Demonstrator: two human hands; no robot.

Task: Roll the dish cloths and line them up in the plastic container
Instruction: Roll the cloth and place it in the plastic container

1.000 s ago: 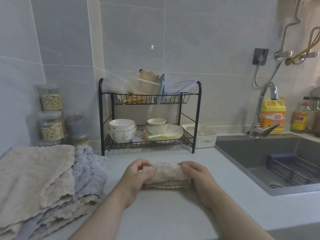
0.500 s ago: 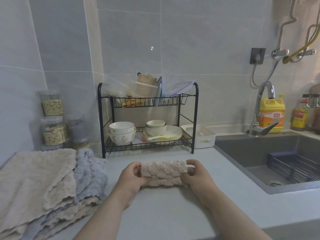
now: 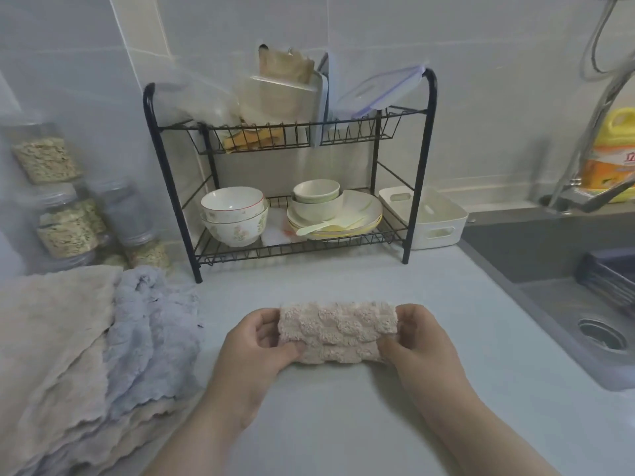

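Observation:
A beige dish cloth [image 3: 338, 329], rolled into a short log, is held just above the grey counter [image 3: 326, 424] in the middle of the view. My left hand [image 3: 256, 352] grips its left end and my right hand [image 3: 417, 341] grips its right end. A stack of unrolled beige and grey-blue dish cloths [image 3: 86, 355] lies flat at the left. The white plastic container [image 3: 434, 223] with handle cut-outs stands at the back, right of the black rack and beside the sink; nothing shows inside it.
A black two-tier dish rack [image 3: 288, 173] with bowls, plates and lids stands at the back centre. Clear jars of grain [image 3: 62, 207] line the left wall. A dark sink [image 3: 567, 286], a tap and a yellow detergent bottle [image 3: 611, 156] are at the right.
Both hands have lifted the rolled cloth off the counter and hold it by its ends. The view has moved closer to the rack and container.

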